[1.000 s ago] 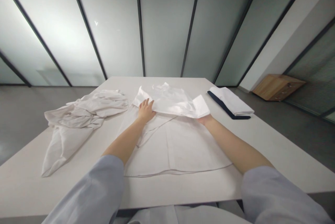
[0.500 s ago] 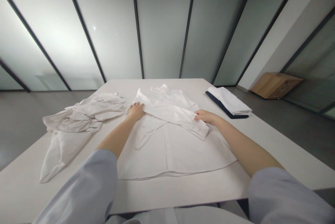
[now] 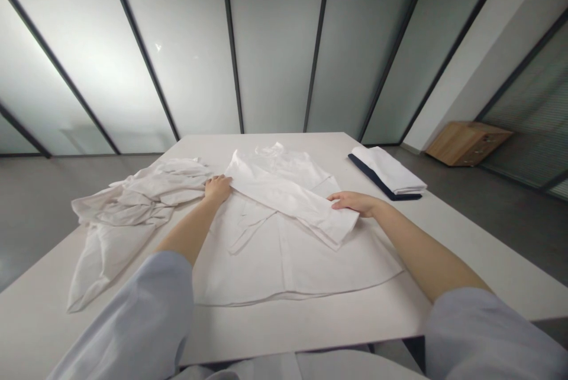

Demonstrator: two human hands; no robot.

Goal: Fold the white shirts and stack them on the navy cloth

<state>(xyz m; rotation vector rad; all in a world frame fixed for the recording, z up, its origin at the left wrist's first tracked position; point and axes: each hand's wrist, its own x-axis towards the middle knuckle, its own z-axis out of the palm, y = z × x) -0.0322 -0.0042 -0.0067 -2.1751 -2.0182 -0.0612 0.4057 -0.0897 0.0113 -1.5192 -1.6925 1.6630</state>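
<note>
White dress shirt (image 3: 284, 267) lies flat; left hand (image 3: 218, 189) and right hand (image 3: 354, 203) rest open on its fold (image 3: 284, 196).

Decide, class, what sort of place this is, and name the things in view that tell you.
Probably a modern office or studio workroom rather than a home: frosted glass partition walls, a large white worktable and a low wooden filing cabinet on a grey floor.
</note>
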